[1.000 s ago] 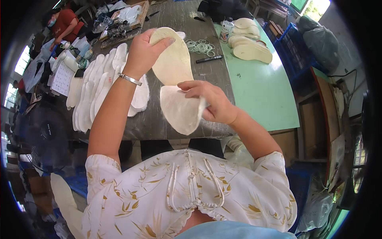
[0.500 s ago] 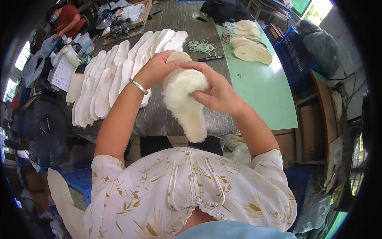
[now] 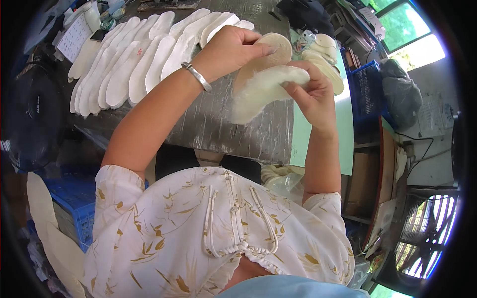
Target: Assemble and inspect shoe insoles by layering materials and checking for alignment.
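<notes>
Above the right part of the dark table (image 3: 213, 131), in the head view, the left hand (image 3: 231, 53) pinches the far end of a flat tan insole (image 3: 277, 48) between thumb and fingers. The right hand (image 3: 314, 94), thumb and fingers closed, grips a fluffy white fleece insole (image 3: 261, 94), which bends in front of the tan one and partly covers it.

Of the containers, a clear plastic bag (image 3: 285, 183) below the table's near edge has pale, curved pieces inside. An open-sided blue plastic crate (image 3: 84, 218) stands off the table's near left corner, beside long cream sheet pieces (image 3: 52, 233); its contents cannot be made out. Beyond the table's right edge, a dark grey plastic bag (image 3: 403, 94) bulges next to a blue lattice crate (image 3: 366, 87).

Rows of white, sole-shaped insoles (image 3: 139, 69) cover the table's left side, while more cream insoles (image 3: 325, 49) are piled on a pale green board (image 3: 303, 144) along its right.

Half a second ago the fleece insole hung heel-down by the table's near edge; now it lies sideways, higher and further right. The left hand has also shifted right, and the view has turned, showing more of the window (image 3: 407, 30).
</notes>
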### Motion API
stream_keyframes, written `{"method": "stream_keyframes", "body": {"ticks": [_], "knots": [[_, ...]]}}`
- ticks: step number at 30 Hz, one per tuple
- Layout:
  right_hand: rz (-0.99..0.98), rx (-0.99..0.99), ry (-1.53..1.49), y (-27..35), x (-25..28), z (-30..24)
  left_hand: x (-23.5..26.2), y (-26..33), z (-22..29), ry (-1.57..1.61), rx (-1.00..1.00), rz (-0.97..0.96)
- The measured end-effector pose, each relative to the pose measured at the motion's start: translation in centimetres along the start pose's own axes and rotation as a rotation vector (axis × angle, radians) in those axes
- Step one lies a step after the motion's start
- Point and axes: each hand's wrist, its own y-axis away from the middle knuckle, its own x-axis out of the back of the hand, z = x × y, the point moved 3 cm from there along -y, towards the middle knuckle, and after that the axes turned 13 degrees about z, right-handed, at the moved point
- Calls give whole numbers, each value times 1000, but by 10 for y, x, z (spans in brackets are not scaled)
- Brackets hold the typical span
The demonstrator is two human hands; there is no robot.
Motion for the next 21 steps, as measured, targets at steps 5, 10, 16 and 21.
{"method": "stream_keyframes", "body": {"ticks": [5, 10, 16, 21], "knots": [[-133, 36, -129, -10, -3, -12, -1, -8, 4, 9, -70, 29], [-28, 158, -8, -16, 3, -9, -5, 0, 18, -36, -127, -61], [110, 128, -21, -14, 2, -5, -7, 2, 15, 82, -118, -116], [114, 140, -44, -14, 0, -2, -5, 7, 18, 57, -116, -116]]}}
